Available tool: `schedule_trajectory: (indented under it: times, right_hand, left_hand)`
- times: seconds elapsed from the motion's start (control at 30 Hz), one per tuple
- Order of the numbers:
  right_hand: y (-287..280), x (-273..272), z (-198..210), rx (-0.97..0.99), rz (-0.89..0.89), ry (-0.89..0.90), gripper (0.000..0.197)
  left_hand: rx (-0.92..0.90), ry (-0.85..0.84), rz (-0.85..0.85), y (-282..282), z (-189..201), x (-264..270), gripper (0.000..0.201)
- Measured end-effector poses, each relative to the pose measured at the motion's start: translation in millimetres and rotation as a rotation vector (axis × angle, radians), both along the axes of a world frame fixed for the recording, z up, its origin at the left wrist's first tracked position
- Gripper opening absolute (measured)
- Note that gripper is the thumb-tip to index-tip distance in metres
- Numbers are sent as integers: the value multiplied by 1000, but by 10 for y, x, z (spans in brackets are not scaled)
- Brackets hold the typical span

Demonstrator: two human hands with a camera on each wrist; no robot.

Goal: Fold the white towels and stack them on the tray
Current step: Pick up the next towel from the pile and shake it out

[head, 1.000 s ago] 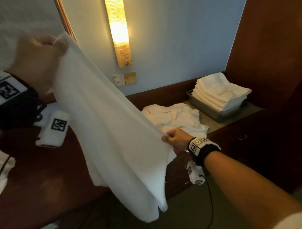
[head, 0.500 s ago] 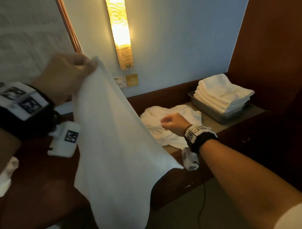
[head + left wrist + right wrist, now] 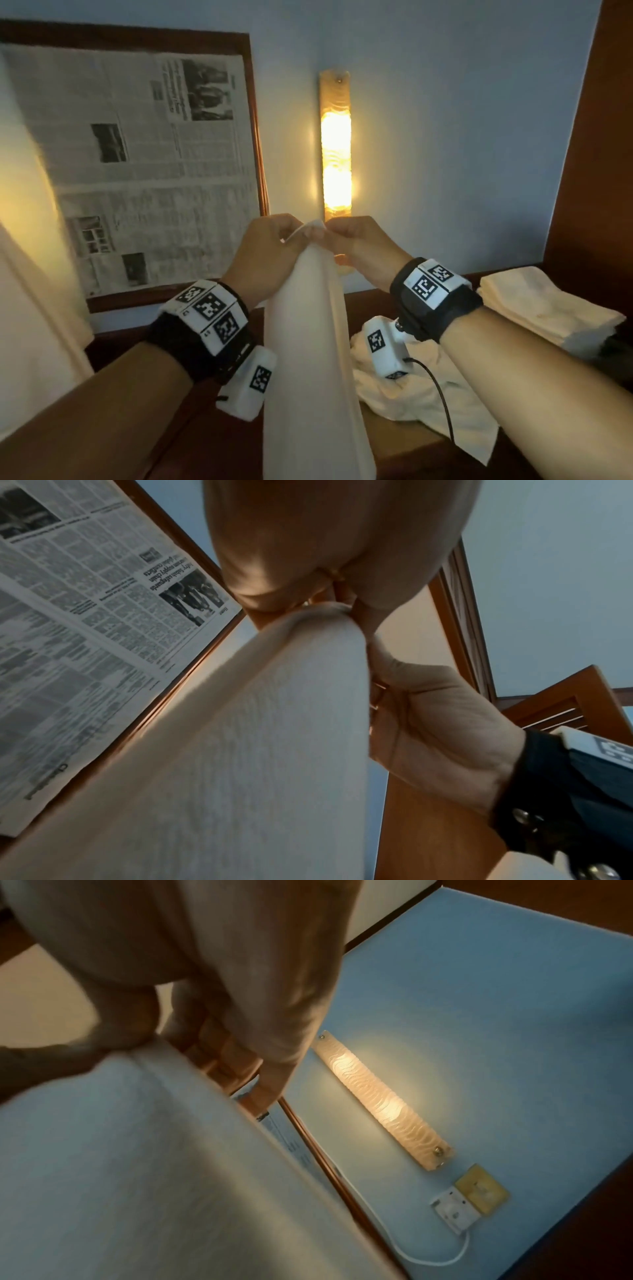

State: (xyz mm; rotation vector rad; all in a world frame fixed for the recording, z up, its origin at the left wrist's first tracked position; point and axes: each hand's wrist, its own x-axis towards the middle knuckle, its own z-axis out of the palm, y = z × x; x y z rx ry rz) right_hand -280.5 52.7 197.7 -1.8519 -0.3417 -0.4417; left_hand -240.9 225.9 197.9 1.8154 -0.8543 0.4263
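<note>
Here my left hand point(image 3: 265, 255) and right hand point(image 3: 356, 245) pinch the towel point(image 3: 308, 359) corners together, held raised before the lamp point(image 3: 335, 150). I should align edges before lowering it flat.

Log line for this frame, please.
step: first fold | left hand: pinches towel corner | right hand: pinches same top | towel: hangs doubled | folded stack: right

Two hands: left hand point(image 3: 270, 253), right hand point(image 3: 363, 246); one hanging towel point(image 3: 308, 359); one crumpled towel point(image 3: 421, 401); one folded stack point(image 3: 548, 308).
</note>
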Motion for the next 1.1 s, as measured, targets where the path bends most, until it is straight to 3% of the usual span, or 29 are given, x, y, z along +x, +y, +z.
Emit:
schedule_trajectory:
  times: [0.27,0.57,0.73,0.93,1.1]
  right_hand:
    - [350,128,356,-10,-65,-165,15]
    - [441,155,593,-51,-140,-237,11]
    - [465,133,912,-109,-252,-304,11]
    - [560,242,1272,-248,-367,-372,12]
    - [720,356,1382,-317,-369,-399,15]
  left_hand:
    - [-173,134,-105,311,267,-23,17]
    - [-196,57,-131,413,302,120,14]
    - [-210,137,-192,445,217,157,20]
    - [-277,97,-104,488,6,169,13]
    - [-251,-116,75,551,-72,252,21]
